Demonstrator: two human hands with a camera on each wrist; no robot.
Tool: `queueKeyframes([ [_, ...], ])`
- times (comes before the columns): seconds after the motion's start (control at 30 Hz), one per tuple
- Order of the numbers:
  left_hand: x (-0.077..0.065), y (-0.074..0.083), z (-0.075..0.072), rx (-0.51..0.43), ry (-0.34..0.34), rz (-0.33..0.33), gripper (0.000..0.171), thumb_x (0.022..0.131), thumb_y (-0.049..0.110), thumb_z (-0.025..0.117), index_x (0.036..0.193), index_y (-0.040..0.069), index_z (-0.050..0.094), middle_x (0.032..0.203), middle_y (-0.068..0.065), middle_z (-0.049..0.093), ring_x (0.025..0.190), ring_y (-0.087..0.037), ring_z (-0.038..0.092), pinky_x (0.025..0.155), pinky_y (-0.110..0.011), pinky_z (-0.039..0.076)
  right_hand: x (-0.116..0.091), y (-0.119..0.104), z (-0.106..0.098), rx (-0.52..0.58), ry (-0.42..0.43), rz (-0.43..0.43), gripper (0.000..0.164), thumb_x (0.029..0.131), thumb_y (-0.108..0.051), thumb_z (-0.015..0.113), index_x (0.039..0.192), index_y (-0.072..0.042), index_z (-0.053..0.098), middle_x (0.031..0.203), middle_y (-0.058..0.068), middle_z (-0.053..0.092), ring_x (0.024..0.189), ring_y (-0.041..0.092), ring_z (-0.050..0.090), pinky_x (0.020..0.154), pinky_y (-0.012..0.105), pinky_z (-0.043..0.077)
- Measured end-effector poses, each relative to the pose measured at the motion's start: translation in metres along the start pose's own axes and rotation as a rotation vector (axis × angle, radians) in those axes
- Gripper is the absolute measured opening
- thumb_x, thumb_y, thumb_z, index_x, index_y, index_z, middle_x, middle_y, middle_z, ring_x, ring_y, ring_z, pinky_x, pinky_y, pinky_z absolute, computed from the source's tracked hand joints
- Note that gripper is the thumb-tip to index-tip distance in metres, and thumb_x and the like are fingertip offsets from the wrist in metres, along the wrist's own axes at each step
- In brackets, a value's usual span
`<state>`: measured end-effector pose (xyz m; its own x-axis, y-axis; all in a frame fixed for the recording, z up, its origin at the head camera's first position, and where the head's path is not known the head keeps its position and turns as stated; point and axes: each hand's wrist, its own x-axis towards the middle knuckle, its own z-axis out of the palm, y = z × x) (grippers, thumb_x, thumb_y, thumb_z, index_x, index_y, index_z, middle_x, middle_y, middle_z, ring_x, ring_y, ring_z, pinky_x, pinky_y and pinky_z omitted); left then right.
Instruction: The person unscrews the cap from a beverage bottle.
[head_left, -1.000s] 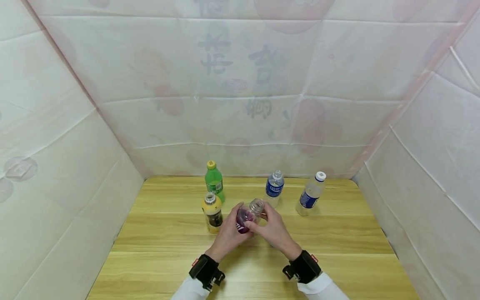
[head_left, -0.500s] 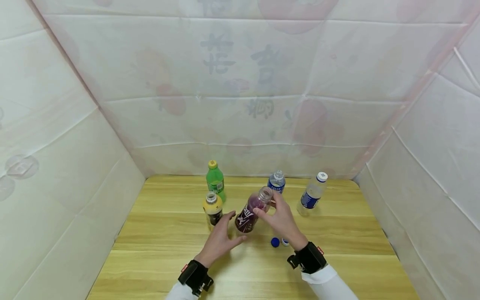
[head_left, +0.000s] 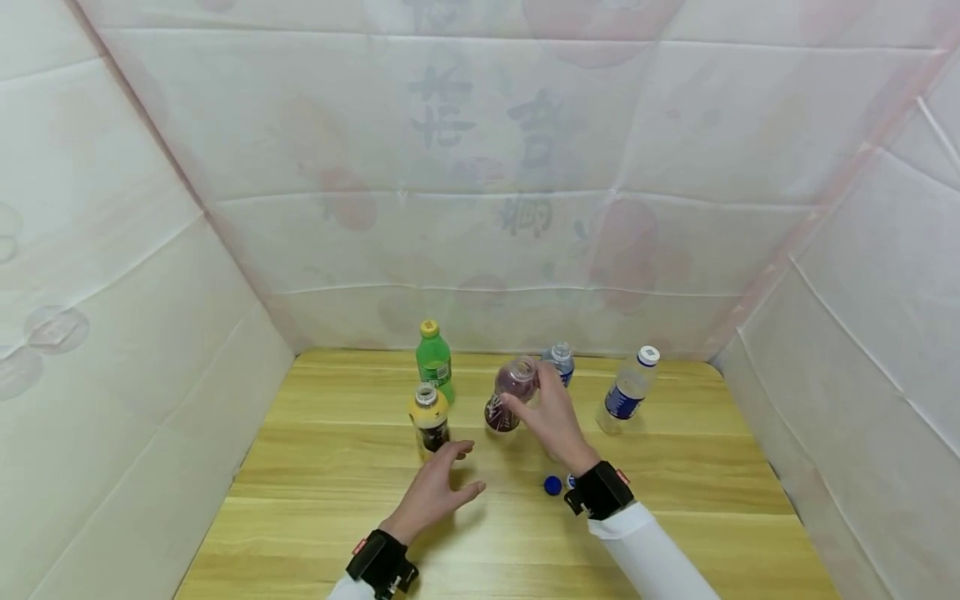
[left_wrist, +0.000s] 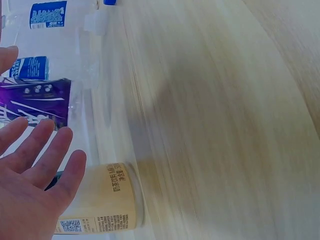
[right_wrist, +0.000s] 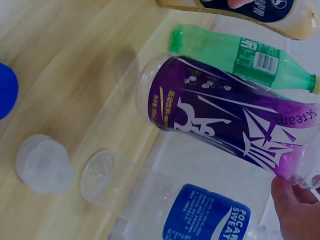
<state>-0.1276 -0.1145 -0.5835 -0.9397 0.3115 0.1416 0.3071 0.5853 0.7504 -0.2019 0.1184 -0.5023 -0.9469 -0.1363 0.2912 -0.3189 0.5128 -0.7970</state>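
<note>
My right hand (head_left: 551, 417) pinches a capless bottle with a purple label (head_left: 501, 412) near its neck, with thumb and fingers. In the right wrist view the "scream" lettering on this purple bottle (right_wrist: 210, 110) shows, and the fingers (right_wrist: 295, 200) are at its shoulder. I cannot tell whether its base touches the table. My left hand (head_left: 431, 492) is held with fingers spread and nothing in them, just in front of a capless yellow bottle (head_left: 429, 412). In the left wrist view the left hand (left_wrist: 37, 170) partly covers that bottle (left_wrist: 100, 200).
Behind the yellow bottle stands a green bottle (head_left: 433, 362) with a yellow cap. A capless blue-labelled bottle (head_left: 558, 357) is partly hidden by my right hand. Further right is a white-capped bottle (head_left: 625, 400). A blue cap (head_left: 552, 486) and a white cap (right_wrist: 42, 162) lie on the wooden table (head_left: 300, 500).
The left hand has let go of the purple bottle and drawn back toward the front left. The right hand has carried the bottle away, toward the back of the table.
</note>
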Motion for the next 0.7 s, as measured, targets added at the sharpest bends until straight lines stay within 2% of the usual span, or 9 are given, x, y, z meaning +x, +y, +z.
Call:
queueKeyframes([
  [0.13, -0.001, -0.001, -0.001, 0.001, 0.005, -0.006, 0.067, 0.089, 0.036, 0.081, 0.143, 0.005, 0.055, 0.135, -0.012, 0.062, 0.119, -0.030, 0.061, 0.098, -0.052, 0.054, 0.008, 0.001, 0.007, -0.039, -0.007, -0.016, 0.075, 0.093, -0.036, 0.080, 0.151, -0.006, 0.043, 0.140, 0.014, 0.052, 0.121, 0.029, 0.057, 0.097, 0.049, 0.053],
  [0.27, -0.001, -0.002, -0.001, 0.006, 0.011, 0.001, 0.067, 0.089, 0.037, 0.081, 0.142, 0.005, 0.055, 0.135, -0.012, 0.062, 0.118, -0.029, 0.062, 0.097, -0.052, 0.054, 0.016, 0.000, 0.014, -0.059, -0.014, -0.014, 0.078, 0.094, -0.033, 0.079, 0.154, -0.003, 0.039, 0.146, 0.018, 0.048, 0.126, 0.033, 0.055, 0.102, 0.051, 0.050],
  [0.43, -0.003, -0.001, -0.001, -0.007, 0.010, 0.009, 0.067, 0.089, 0.037, 0.081, 0.142, 0.004, 0.055, 0.134, -0.012, 0.062, 0.118, -0.029, 0.062, 0.098, -0.053, 0.054, 0.027, 0.004, 0.022, -0.099, 0.013, -0.034, 0.076, 0.091, -0.027, 0.082, 0.151, 0.001, 0.043, 0.139, 0.021, 0.052, 0.123, 0.035, 0.056, 0.101, 0.053, 0.050],
  [0.7, -0.007, -0.003, -0.001, -0.019, -0.003, -0.021, 0.066, 0.090, 0.037, 0.080, 0.143, 0.007, 0.054, 0.137, -0.010, 0.061, 0.120, -0.028, 0.061, 0.099, -0.052, 0.053, 0.037, 0.013, 0.029, -0.136, -0.015, 0.006, 0.074, 0.093, -0.032, 0.080, 0.150, -0.002, 0.042, 0.138, 0.021, 0.052, 0.125, 0.035, 0.055, 0.100, 0.052, 0.051],
])
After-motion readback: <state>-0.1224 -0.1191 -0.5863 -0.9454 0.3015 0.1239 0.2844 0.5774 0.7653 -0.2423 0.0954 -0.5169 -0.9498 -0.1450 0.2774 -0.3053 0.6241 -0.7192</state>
